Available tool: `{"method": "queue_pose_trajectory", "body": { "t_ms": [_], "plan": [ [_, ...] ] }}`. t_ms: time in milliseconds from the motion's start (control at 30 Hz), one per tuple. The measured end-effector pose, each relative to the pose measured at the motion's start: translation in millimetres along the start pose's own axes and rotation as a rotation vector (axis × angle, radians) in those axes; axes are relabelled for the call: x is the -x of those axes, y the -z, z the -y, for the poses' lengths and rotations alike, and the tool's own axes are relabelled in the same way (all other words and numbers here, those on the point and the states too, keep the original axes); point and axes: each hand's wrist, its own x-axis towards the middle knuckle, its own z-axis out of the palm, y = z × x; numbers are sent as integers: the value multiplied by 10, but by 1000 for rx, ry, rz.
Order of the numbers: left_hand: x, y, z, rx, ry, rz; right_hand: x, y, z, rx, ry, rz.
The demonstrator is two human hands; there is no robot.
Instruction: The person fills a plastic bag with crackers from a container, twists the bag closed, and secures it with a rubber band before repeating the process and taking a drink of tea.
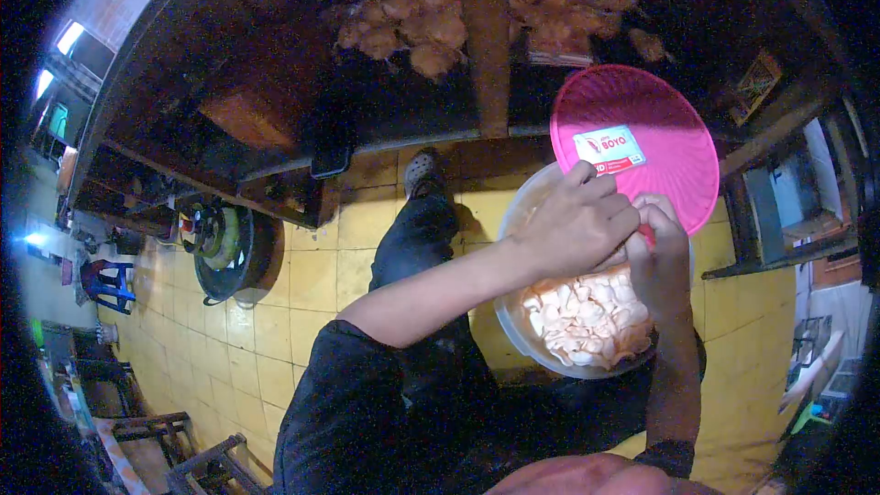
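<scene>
1 clear tub (513,316), chips (587,316) inside, resting on lap. Above it: 1 pink lid (642,142), tilted off, uncovering contents. Left hand (576,225) pinching lid's lower edge. Right hand (662,257) beside it; grip cannot be told. Left of tub: black wok (234,261) on tiled floor (293,312).

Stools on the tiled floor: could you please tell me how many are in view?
2. A blue stool stands at the far left edge; a wooden stool sits at the bottom left. Others may be hidden in the dark margins.
</scene>
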Motion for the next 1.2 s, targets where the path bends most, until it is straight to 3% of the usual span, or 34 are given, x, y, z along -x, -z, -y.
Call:
{"method": "queue_pose_trajectory", "body": {
  "t_ms": [33,133,200,367,433,467,533,633,767,833,933,967,1033,1200],
  "plan": [
    [-10,11,12,14,-17,-20,-20,22,-3,13,144,-12],
    [-10,25,-12,77,-20,-9,-64,130,-114,-219,184,148],
    [-21,25,1,121,-14,17,-68,226,-42,-180,108,193],
    [-10,45,39,523,374,44,-23,192,231,-6,-48,190],
    [-7,25,49,737,608,55,7,117,320,-18,-111,-30],
    [-13,10,48,739,606,57,-7,126,303,-17,-113,-33],
    [-25,-16,42,927,712,-42,-49,146,242,288,281,-65],
    [-40,-10,36,1010,751,-38,9,104,149,555,447,-107],
    [-26,37,-33,779,624,-32,66,71,180,597,424,-125],
    [-8,7,-16,541,420,-103,42,82,202,725,408,-118],
    [-31,55,-29,485,277,-136,59,78,244,717,417,-141],
    [-27,102,-46,527,314,-78,60,67,248,715,422,-143],
    [-17,75,-61,536,297,-87,68,42,245,761,243,-93],
    [-7,96,-56,568,324,-59,73,52,168,633,272,-128]
  ]
}}
